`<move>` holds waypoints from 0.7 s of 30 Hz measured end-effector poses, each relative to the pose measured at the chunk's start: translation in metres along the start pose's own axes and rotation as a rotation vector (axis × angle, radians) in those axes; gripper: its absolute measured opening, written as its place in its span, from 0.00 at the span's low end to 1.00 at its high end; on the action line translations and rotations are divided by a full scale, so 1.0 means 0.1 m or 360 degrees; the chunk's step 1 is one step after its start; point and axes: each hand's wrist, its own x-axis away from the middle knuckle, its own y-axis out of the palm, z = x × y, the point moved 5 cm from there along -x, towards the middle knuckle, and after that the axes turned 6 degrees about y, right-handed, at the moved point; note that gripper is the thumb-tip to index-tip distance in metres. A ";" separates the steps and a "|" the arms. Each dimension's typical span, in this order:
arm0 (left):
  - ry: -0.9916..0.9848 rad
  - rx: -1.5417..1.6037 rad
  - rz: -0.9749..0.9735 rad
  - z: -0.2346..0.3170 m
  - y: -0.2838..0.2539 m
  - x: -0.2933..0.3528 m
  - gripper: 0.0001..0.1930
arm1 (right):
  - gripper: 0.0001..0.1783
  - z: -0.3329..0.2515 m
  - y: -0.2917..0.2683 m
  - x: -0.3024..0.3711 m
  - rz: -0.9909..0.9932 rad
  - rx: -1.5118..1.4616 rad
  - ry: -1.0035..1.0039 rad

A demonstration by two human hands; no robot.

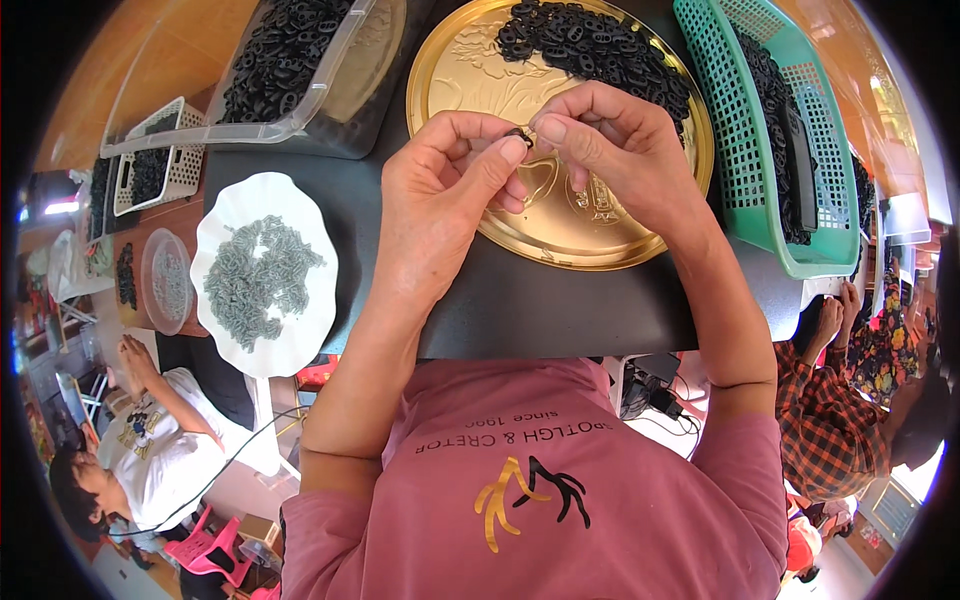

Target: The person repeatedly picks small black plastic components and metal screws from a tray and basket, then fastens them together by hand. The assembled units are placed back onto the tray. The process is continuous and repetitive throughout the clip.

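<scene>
Above a round gold tray (600, 255) my two hands meet, fingertips close together. My left hand (450, 185) pinches a small black plastic part (520, 137) between thumb and forefinger. My right hand (615, 135) has thumb and forefinger pressed together beside that part; whatever lies between them is too small to make out. A heap of flat black plastic parts with holes (600, 50) covers the tray's far side. To the left, a white scalloped plate (305, 345) bears a pile of small grey screw-like pieces (262, 275).
A clear plastic bin (330, 70) of black parts stands at the far left, a green basket (745, 150) of them at the right. Further left are a white basket (185, 175) and a round tub (168, 280). People sit at both sides; a pink chair (210, 550) is lower left.
</scene>
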 end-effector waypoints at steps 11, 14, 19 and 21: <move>0.0005 -0.0029 0.0000 0.00 0.00 -0.01 0.07 | 0.08 -0.05 0.00 0.03 0.0060 0.0081 -0.0012; 0.0000 -0.0052 0.0020 0.00 0.00 0.00 0.07 | 0.07 -0.03 0.01 0.04 0.0094 0.0166 -0.0050; 0.0016 -0.0111 0.0039 0.00 0.00 0.00 0.06 | 0.07 -0.03 0.01 0.04 0.0145 0.0351 -0.0207; 0.0038 -0.0135 0.0045 0.00 0.00 0.00 0.06 | 0.07 -0.04 0.02 0.04 0.0153 0.0404 -0.0247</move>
